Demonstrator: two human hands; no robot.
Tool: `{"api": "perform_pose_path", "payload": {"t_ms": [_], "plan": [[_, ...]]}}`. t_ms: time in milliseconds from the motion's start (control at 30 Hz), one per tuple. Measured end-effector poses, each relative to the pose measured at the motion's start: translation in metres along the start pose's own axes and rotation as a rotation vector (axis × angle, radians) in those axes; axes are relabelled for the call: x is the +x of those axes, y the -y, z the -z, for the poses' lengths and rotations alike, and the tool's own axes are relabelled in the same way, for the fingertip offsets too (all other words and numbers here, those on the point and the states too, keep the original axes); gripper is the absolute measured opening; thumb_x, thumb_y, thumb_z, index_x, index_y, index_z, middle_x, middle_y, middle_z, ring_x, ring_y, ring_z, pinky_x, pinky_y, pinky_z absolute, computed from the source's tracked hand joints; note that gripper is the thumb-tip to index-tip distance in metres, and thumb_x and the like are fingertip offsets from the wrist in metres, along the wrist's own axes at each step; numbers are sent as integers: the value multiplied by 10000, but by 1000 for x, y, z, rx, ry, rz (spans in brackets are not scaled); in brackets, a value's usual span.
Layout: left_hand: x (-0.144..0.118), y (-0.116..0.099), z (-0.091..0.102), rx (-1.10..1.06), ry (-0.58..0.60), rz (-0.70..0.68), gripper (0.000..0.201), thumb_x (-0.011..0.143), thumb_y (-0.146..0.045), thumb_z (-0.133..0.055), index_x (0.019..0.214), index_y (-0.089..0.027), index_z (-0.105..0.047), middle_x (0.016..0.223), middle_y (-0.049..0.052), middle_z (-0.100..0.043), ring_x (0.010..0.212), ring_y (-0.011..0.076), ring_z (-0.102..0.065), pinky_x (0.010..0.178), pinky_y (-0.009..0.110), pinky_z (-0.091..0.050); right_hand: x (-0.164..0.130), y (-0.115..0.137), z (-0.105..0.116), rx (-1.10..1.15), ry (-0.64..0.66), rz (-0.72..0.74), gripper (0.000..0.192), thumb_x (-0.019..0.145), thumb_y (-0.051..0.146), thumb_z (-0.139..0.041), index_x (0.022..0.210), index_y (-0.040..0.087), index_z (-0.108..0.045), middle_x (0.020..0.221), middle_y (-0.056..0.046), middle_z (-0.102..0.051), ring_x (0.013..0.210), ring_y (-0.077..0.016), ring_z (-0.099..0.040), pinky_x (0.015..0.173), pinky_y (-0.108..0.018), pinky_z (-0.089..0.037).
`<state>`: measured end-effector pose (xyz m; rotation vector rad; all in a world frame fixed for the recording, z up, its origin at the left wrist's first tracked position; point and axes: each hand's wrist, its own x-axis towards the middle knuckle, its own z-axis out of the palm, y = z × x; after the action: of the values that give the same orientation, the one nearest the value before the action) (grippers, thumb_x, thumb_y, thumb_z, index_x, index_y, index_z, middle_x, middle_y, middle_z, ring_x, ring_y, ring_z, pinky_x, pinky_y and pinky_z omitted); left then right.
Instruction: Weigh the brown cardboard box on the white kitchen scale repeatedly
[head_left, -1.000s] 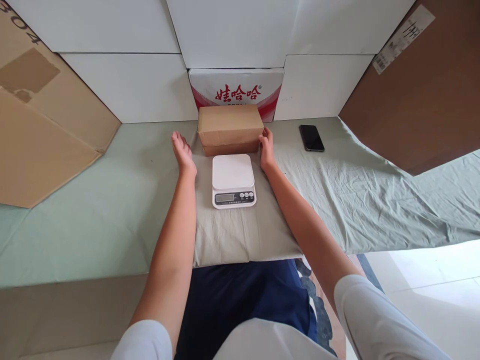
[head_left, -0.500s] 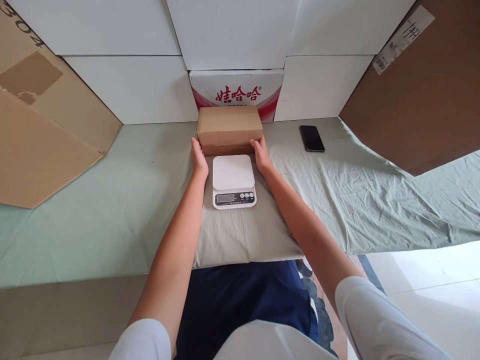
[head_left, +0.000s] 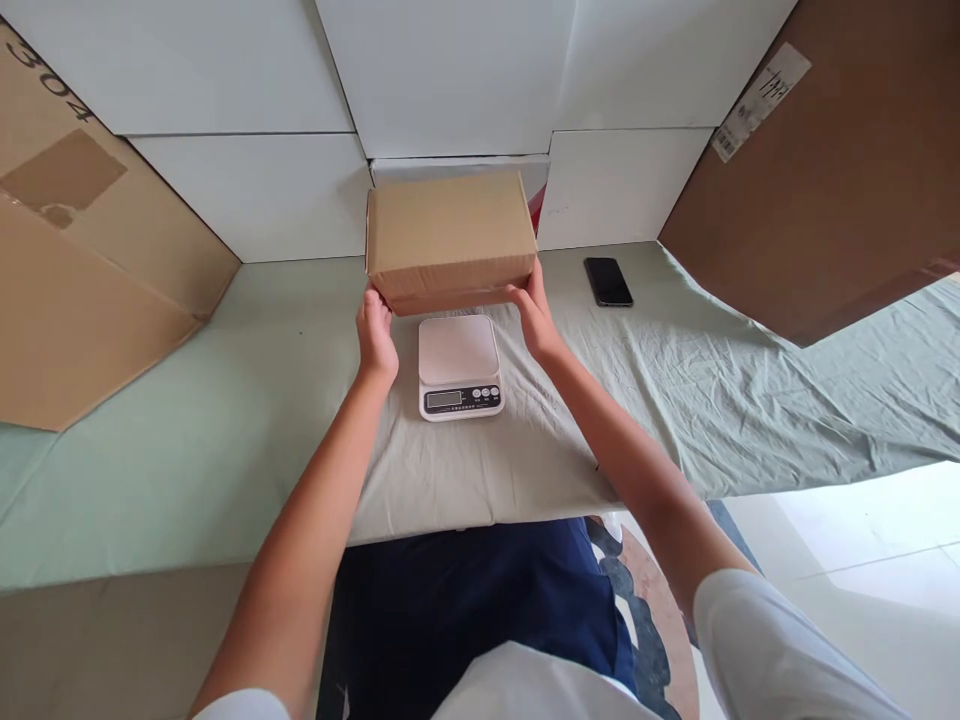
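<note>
A brown cardboard box is lifted off the table, held between both hands. My left hand grips its lower left corner and my right hand grips its lower right corner. The box hangs just behind and above a white digital kitchen scale, which rests on the pale green cloth with its display facing me. Nothing lies on the scale's platform.
A black phone lies on the cloth to the right. White boxes line the back wall, with a red-printed carton partly hidden behind the held box. Flat cardboard sheets lean at the left and right.
Both hands closed in on the box's lower corners and raised it off the table toward me. It now hides most of the red-printed carton. The view shifted slightly.
</note>
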<state>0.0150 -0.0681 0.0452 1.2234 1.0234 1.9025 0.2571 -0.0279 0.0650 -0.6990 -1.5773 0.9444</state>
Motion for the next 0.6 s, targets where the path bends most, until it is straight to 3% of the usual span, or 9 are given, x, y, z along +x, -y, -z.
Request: {"api": "perform_pose_path", "payload": {"t_ms": [133, 267, 400, 600], "plan": [[-53, -34, 13, 31, 39, -53, 747, 888, -838, -489, 1269, -235, -711, 1352, 122, -725, 1389, 292, -624, 1161, 405, -491, -57, 23, 1, -31, 34, 3, 857, 887, 707, -569, 1606, 363, -253, 1722, -25, -348, 1621, -311, -297, 1388, -562, -233], [-93, -38, 22, 56, -34, -39, 728, 904, -817, -474, 1243, -230, -741, 1304, 130, -750, 1332, 296, -668, 1121, 399, -519, -102, 22, -7, 4, 4, -41, 798, 911, 651, -591, 1598, 395, -276, 1704, -31, -363, 1572, -318, -382, 1358, -583, -293], [-103, -26, 25, 71, -100, -10, 739, 898, -821, -474, 1247, -231, -749, 1300, 136, -758, 1321, 302, -679, 1124, 417, -521, -109, 18, -13, 40, 4, -64, 815, 903, 641, -606, 1603, 397, -268, 1719, -20, -335, 1585, -321, -357, 1375, -587, -249], [-101, -15, 28, 103, -80, 39, 737, 910, -807, -474, 1318, -244, -720, 1406, 140, -712, 1404, 307, -626, 1189, 446, -477, -104, 18, -14, 21, -7, -104, 843, 899, 687, -556, 1608, 369, -227, 1719, -33, -330, 1605, -306, -322, 1376, -566, -245]]}}
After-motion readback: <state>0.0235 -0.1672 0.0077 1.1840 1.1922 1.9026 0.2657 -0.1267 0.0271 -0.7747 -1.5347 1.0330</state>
